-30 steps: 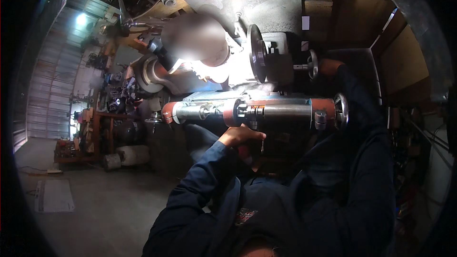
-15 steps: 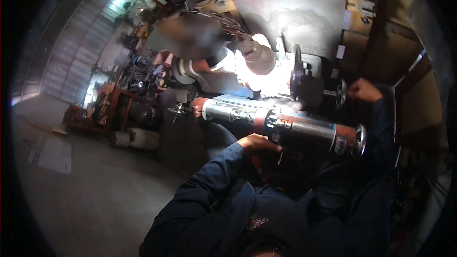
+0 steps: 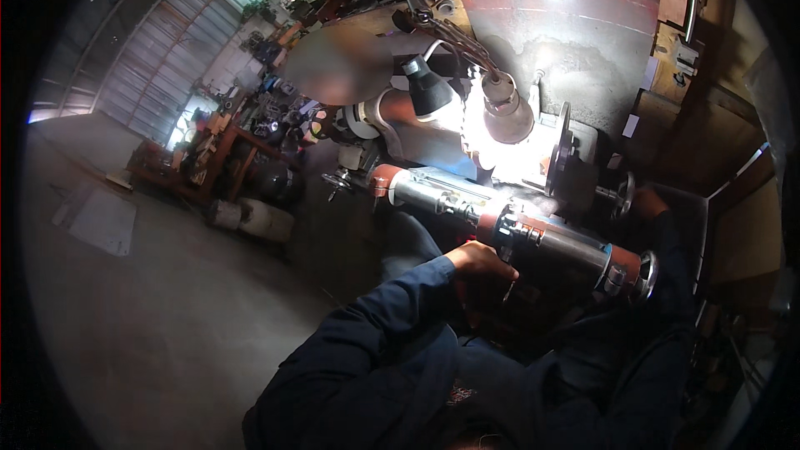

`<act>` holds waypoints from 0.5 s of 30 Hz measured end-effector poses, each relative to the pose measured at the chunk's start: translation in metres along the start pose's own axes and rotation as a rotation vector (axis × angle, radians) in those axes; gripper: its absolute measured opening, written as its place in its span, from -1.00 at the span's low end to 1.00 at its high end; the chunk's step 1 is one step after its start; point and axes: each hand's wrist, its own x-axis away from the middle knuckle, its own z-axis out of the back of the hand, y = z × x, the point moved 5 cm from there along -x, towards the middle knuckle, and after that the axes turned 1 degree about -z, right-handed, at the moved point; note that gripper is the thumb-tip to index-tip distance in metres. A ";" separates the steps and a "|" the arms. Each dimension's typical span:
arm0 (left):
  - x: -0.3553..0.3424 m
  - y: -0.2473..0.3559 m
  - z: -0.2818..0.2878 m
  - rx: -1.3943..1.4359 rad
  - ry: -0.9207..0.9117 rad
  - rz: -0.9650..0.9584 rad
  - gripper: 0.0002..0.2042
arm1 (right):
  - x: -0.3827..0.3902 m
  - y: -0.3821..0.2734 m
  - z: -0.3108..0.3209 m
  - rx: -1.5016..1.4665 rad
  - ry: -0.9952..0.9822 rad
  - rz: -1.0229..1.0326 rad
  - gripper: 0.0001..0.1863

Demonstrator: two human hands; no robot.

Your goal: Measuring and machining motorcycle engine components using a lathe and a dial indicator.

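Note:
A long machine with a bright metal cylinder [image 3: 575, 252] and reddish-brown end pieces lies in front of me. My left hand [image 3: 483, 260] is closed at its near side, curled on a small metal lever [image 3: 508, 289] whose lower end sticks out below the fingers. Farther right, my right hand [image 3: 652, 203] grips the outer side of a metal handwheel [image 3: 623, 195]; shadow hides part of its fingers. Another handwheel [image 3: 647, 275] sits at the cylinder's right end, with no hand on it. Beyond the cylinder, a dark round disc [image 3: 560, 150] stands upright in bright light.
Two lamps, one black [image 3: 430, 90] and one brownish [image 3: 508, 110], hang over the machine. A small star-shaped handle [image 3: 336, 183] juts out at its left end. To the left stands a cluttered wooden rack [image 3: 218, 171], with a pale cylinder [image 3: 250, 218] on the floor.
The view has turned, so the machine appears farther right and slightly lower. My right hand has come lower around the handwheel. My left hand keeps its place at the lever.

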 end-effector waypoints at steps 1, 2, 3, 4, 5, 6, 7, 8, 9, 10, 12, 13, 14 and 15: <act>0.015 0.013 0.002 0.008 0.007 0.009 -0.26 | 0.004 -0.018 0.002 -0.003 -0.005 0.013 -0.77; 0.032 0.027 0.007 -0.102 0.073 0.062 -0.21 | 0.013 -0.041 0.003 0.037 -0.050 0.143 -0.75; 0.045 0.035 0.012 -0.214 0.139 0.110 -0.17 | 0.025 -0.077 0.016 0.080 -0.091 0.271 -0.74; 0.046 0.031 0.011 -0.207 0.144 0.115 -0.17 | 0.031 -0.104 0.034 0.082 -0.094 0.281 -0.74; 0.041 0.036 0.009 -0.237 0.161 0.084 -0.15 | 0.050 -0.116 0.048 0.133 -0.267 0.141 -0.73; 0.043 0.033 0.008 -0.245 0.202 0.091 -0.12 | 0.047 -0.131 0.046 0.181 -0.445 0.050 -0.73; 0.046 0.028 0.008 -0.236 0.211 0.114 -0.12 | 0.040 -0.150 0.044 0.176 -0.449 0.076 -0.73; 0.038 0.038 0.007 -0.267 0.137 0.080 -0.11 | 0.065 -0.156 0.065 0.117 -0.227 0.093 -0.72; 0.036 0.040 0.008 -0.280 0.087 0.087 -0.10 | 0.073 -0.161 0.076 0.060 -0.007 0.159 -0.69; 0.042 0.053 0.010 -0.290 0.047 0.091 -0.07 | 0.063 -0.115 0.061 -0.117 0.079 0.025 -0.74; 0.051 0.057 0.013 -0.153 0.031 0.057 -0.22 | 0.040 -0.061 0.061 -0.173 0.322 -0.089 -0.77; 0.053 0.047 0.014 -0.022 -0.003 0.040 -0.29 | 0.028 -0.078 0.075 -0.052 0.470 -0.054 -0.76; 0.048 0.036 0.014 0.079 -0.073 0.074 -0.33 | 0.031 -0.088 0.092 -0.172 0.462 -0.014 -0.78; 0.046 0.026 0.014 0.177 -0.138 0.117 -0.37 | 0.040 -0.103 0.111 -0.298 0.458 0.029 -0.78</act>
